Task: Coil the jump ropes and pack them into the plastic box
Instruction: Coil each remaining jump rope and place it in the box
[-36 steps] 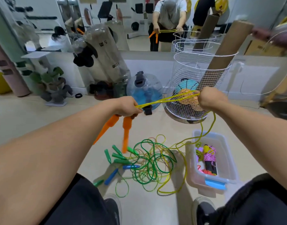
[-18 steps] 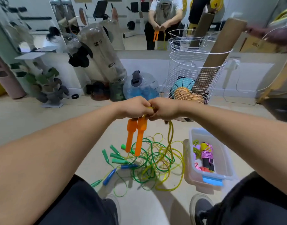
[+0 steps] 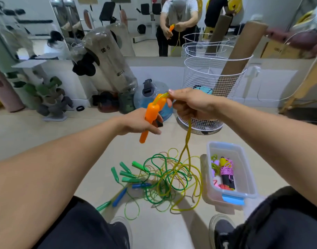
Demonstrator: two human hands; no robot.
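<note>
Two orange handles (image 3: 151,114) gripped by left fingers (image 3: 152,131); right fingers (image 3: 172,91) pinch yellow translucent rope (image 3: 187,141).

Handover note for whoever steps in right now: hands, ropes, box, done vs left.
Left hand: holds the two orange handles together.
Right hand: pinches the yellow cord just above the handles; the cord hangs down to the floor, not yet coiled.
Floor: green-handled and blue-handled ropes in a loose tangle left of the plastic box.
Box: open, with a few bundled ropes inside, including a pink-wrapped one.
Done: those ropes are packed.
Left: coil the yellow rope, box it, then untangle, coil and pack the rest.
</note>
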